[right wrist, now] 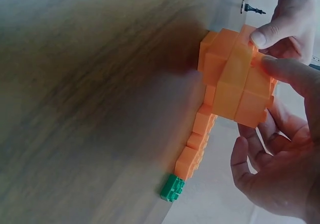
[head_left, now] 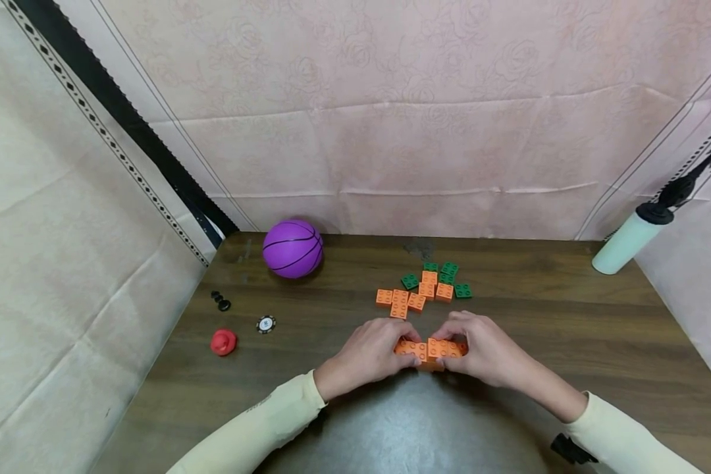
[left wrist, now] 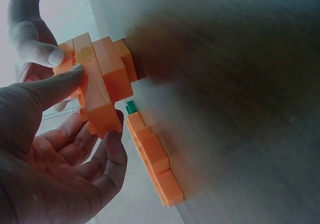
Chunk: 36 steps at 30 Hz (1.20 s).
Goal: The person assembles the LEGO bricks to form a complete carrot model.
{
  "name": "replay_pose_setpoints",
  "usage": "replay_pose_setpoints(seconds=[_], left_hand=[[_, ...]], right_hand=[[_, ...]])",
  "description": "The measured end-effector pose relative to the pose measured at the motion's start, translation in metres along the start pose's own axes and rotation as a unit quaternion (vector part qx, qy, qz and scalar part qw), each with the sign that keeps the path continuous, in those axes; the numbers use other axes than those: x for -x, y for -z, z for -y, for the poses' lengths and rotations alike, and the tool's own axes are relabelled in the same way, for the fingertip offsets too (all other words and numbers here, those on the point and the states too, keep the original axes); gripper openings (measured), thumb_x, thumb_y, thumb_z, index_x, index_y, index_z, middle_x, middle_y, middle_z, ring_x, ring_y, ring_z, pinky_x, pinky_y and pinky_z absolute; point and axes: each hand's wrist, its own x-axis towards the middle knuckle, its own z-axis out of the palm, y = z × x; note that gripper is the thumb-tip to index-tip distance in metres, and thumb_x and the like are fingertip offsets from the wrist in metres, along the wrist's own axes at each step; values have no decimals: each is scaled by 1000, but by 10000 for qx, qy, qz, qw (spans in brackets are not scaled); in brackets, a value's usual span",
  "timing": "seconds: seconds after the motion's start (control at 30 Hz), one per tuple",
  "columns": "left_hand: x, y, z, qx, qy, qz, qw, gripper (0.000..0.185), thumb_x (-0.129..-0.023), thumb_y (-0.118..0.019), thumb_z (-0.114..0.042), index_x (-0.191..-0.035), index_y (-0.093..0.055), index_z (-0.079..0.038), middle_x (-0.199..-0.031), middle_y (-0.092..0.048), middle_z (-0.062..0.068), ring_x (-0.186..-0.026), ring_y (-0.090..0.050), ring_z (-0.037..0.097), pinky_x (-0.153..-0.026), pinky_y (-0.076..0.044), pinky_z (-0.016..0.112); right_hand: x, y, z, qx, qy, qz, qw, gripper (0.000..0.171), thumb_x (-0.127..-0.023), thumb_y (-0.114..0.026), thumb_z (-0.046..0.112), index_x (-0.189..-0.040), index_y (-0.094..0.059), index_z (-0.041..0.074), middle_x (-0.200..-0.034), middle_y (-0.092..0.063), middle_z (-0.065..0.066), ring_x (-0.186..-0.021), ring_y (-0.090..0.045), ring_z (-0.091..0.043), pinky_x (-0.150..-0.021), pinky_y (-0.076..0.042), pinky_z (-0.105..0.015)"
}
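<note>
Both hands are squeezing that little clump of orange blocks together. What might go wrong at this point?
1. The orange block assembly is pinched only by fingertips of the left hand and right hand; uneven pressing could pop a block off.
2. The loose blocks lie just beyond the hands, so a slip forward could scatter them.
3. The purple ball sits free on the table and might roll if it is jolted.

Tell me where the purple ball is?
In the head view the purple ball sits at the back left of the wooden table, near the wall, left of the loose orange and green bricks.
</note>
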Motion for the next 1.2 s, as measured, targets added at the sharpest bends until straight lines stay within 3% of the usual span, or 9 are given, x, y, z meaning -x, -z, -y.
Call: replay_pose_setpoints(seconds=[0.07,0.17,0.27,0.43,0.63,0.77,0.9,1.07,1.2], left_hand=[[0,1,1,-13,-11,12,10000,21,-93,-83,-36,-110,-79,-25,-104,-77,-12,-88,-64,0,-72,-51,23],[0,1,1,-28,-21,18,10000,22,-92,-84,-37,-110,-79,-25,-104,-77,-12,-88,-65,0,-72,-51,23],[0,2,1,0,-22,38,10000,22,-92,-84,-37,-109,-79,-25,-103,-77,-12,-87,-64,0,-71,-50,22],[0,1,0,40,-12,63,10000,22,-92,-84,-37,-110,-79,-25,-103,-77,-12,-86,-64,-1,-70,-50,21],[-3,1,-2,-91,-30,52,9999,23,-91,-85,-38,-109,-79,-25,-103,-77,-13,-84,-63,-1,-69,-49,21],[-5,2,-4,-99,-31,105,9999,23,-92,-84,-39,-109,-79,-25,-102,-77,-13,-83,-61,-1,-68,-48,21],[-5,2,-4,-85,39,110,9999,23,-91,-84,-39,-109,-79,-26,-102,-76,-13,-81,-60,-1,-67,-47,22],[-3,1,-2,-62,74,76,9999,23,-91,-85,-38,-109,-79,-26,-101,-76,-13,-80,-59,-1,-66,-47,22],[-2,0,-1,-42,38,20,10000,22,-91,-84,-38,-109,-79,-26,-102,-77,-12,-80,-60,-1,-66,-47,21]], right_hand=[[0,-1,0,-13,4,-28,10000,25,-83,-91,15,-102,-80,27,-104,-76,13,-128,-67,-35,-101,-55,-57],[0,-3,0,-31,34,-58,10000,26,-82,-91,15,-101,-80,29,-101,-73,15,-109,-69,-22,-89,-57,-41],[2,-6,0,62,61,-126,9999,26,-81,-92,17,-100,-79,31,-99,-70,17,-94,-62,-9,-80,-50,-29],[4,-8,-1,32,151,-225,9996,26,-80,-93,18,-99,-79,29,-96,-69,17,-88,-55,-6,-74,-46,-24],[4,-4,-3,226,243,-151,9993,28,-82,-92,19,-103,-79,30,-99,-69,17,-91,-55,-6,-76,-49,-25],[8,1,-7,476,319,11,9984,27,-88,-88,29,-112,-77,33,-106,-68,19,-97,-58,-4,-84,-51,-33],[10,2,-11,349,330,49,9988,25,-93,-81,38,-117,-77,34,-109,-68,19,-99,-59,-5,-86,-51,-37],[8,-4,-9,370,346,-140,9986,20,-95,-81,33,-114,-77,34,-109,-68,20,-100,-60,-4,-92,-50,-44],[9,-8,-7,395,387,-403,9977,20,-92,-83,26,-110,-78,34,-105,-68,21,-96,-58,-2,-89,-47,-41]])
